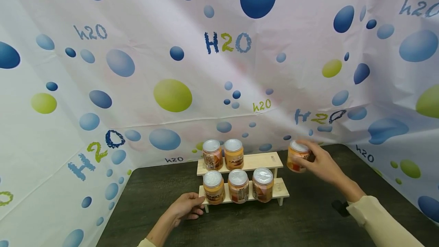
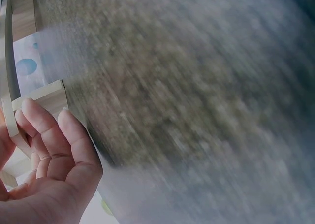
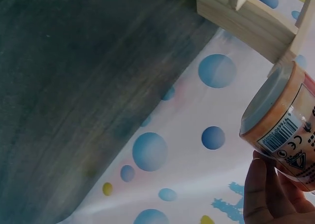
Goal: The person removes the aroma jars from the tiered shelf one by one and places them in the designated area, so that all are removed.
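The right hand (image 1: 322, 165) holds an orange jar (image 1: 297, 156) with a silver lid, its grip closed around the side of the jar. The jar is in the air, just to the right of the upper step of a small wooden rack (image 1: 265, 160), and it does not touch the rack. In the right wrist view the same jar (image 3: 283, 123) is seen tilted, with a barcode on its label, and the fingers (image 3: 261, 189) are wrapped under it; the wooden corner of the rack (image 3: 246, 17) is near above it. The rack stands on a dark tabletop (image 1: 302, 220) and has two steps. On the upper step two jars (image 1: 223, 154) stand side by side at the left end, and the right part of this step is bare wood. On the lower step three jars (image 1: 238, 185) stand in one row. The left hand (image 1: 186, 206) rests at the left end of the lower step, and in the left wrist view its fingers (image 2: 42, 128) are loosely curled against the wooden edge (image 2: 42, 97), so this grip presses the rack but does not enclose it. A curtain with blue and green bubbles (image 1: 171, 94) hangs behind the tabletop.
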The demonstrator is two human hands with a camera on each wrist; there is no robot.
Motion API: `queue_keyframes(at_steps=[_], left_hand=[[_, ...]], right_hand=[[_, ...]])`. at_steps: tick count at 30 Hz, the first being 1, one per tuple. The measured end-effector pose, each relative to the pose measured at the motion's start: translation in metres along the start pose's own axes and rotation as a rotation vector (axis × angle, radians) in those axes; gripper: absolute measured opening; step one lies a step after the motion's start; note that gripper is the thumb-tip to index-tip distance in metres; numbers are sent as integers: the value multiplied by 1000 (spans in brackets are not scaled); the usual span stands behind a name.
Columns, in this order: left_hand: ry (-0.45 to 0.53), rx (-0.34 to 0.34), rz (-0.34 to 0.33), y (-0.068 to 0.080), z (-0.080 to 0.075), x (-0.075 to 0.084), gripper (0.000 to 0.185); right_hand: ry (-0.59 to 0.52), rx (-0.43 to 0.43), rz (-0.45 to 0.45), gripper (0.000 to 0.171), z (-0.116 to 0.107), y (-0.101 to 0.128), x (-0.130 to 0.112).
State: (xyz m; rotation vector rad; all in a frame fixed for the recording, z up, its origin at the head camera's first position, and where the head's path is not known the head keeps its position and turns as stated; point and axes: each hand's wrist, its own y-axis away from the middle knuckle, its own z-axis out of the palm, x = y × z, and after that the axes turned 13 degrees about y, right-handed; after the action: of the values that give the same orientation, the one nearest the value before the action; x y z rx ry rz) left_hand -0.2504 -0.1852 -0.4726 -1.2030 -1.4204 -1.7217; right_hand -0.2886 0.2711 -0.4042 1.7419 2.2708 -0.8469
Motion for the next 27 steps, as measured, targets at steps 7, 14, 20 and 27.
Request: queue_keyframes(at_steps=[7, 14, 20, 27], left_hand=[[-3, 0, 0, 0, 0, 0, 40], [0, 2, 0, 0, 1, 0, 38], [1, 4, 0, -1, 0, -2, 37], [3, 0, 6, 0, 0, -1, 38]], right_hand=[[17, -9, 16, 64, 8, 6, 8], [15, -12, 10, 61, 20, 12, 15], [25, -15, 23, 61, 32, 15, 23], [46, -26, 22, 59, 42, 17, 26]])
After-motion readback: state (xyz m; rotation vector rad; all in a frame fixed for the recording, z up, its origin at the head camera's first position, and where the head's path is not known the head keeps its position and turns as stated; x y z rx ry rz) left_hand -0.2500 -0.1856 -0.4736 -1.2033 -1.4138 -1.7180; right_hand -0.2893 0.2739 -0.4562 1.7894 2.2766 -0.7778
